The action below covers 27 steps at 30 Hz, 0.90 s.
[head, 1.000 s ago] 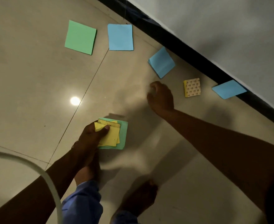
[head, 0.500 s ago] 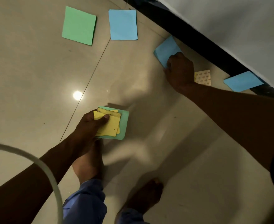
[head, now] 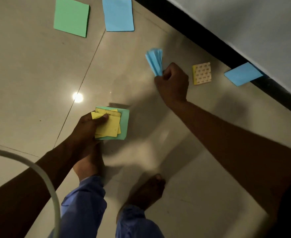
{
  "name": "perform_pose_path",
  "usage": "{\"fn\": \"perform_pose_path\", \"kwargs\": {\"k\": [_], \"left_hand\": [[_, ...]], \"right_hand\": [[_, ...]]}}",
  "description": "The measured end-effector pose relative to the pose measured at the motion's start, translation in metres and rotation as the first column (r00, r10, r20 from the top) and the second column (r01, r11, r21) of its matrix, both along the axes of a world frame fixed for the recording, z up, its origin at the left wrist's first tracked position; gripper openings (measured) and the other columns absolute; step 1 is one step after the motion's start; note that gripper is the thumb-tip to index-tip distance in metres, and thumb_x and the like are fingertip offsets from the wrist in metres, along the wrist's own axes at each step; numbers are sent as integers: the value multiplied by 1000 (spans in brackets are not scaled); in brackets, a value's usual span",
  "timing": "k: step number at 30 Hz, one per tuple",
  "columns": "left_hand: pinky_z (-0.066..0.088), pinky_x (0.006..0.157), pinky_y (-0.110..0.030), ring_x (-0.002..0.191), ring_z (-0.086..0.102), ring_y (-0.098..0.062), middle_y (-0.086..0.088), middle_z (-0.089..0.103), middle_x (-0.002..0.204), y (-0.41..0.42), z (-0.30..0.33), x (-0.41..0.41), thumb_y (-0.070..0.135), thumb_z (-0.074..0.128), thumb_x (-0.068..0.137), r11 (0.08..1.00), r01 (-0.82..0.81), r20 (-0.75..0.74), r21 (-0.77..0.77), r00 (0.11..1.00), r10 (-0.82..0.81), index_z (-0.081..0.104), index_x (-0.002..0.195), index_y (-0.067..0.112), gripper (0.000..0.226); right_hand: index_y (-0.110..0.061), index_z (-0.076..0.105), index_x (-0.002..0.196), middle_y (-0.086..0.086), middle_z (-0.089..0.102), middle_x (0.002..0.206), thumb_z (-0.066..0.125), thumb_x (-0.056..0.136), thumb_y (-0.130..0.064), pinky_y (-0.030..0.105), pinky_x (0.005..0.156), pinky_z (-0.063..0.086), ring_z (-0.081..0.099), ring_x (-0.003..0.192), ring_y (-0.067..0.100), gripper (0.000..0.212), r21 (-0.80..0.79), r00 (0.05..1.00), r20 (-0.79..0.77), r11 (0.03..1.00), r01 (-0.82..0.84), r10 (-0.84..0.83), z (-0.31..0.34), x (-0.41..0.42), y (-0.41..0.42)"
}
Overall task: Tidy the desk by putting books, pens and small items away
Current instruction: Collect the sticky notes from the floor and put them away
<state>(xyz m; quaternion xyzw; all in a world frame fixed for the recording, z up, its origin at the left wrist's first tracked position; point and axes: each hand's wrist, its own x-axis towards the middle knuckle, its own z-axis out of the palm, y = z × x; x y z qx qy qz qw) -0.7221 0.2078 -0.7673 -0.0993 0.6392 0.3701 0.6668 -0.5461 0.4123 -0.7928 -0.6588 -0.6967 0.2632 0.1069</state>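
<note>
Right hand (head: 173, 83) pinches the blue pad (head: 155, 62) by its lower corner, leaves fanning loose above the grip, light and floppy; better held at the bound edge. Left hand (head: 88, 127) clamps the yellow-green stack (head: 112, 126), thumb on top.

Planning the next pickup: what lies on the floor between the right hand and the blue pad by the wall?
In the head view, one yellow patterned pad lies between them.
</note>
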Motion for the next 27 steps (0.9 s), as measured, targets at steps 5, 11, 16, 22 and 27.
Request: {"fn": "perform_pose_path", "kwargs": {"k": [5,11,16,22,27], "left_hand": [[55,95,-46,115,65,-35,-16,68,127,3,15,1,19,58,97,993,-113,142,-41,983,117,59,134,12,37],[59,87,-41,120,61,-39,-19,64,133,11,24,-1,21,61,90,994,-100,205,54,975,87,55,139,8,51],[54,90,-43,104,66,-33,-20,68,123,16,30,5,20,72,78,987,127,109,98,984,-138,61,129,6,54],[58,79,-36,91,72,-26,-10,75,103,10,27,11,14,62,94,974,220,33,60,974,-222,68,106,14,13],[60,83,-40,101,70,-31,-13,73,112,2,26,5,18,60,96,995,97,55,37,994,-99,64,122,11,28]], "right_hand": [[-24,57,70,5,68,70,68,59,-23,44,58,58,69,65,28,16,-427,885,-309,882,198,-348,28,8,-55],[-18,65,91,11,71,87,57,78,-8,34,56,58,71,73,23,18,-638,867,-333,766,81,-369,41,29,-94],[-10,70,93,12,69,86,46,93,3,31,55,57,66,70,19,27,-737,886,-361,671,-79,-292,46,29,-90],[-10,70,99,14,68,95,46,99,0,30,59,54,63,73,19,27,-771,889,-404,602,-205,-214,46,19,-75],[-12,65,116,1,64,85,63,98,-21,27,61,50,60,68,11,20,-855,801,-386,503,-125,-457,43,4,-77]]}}
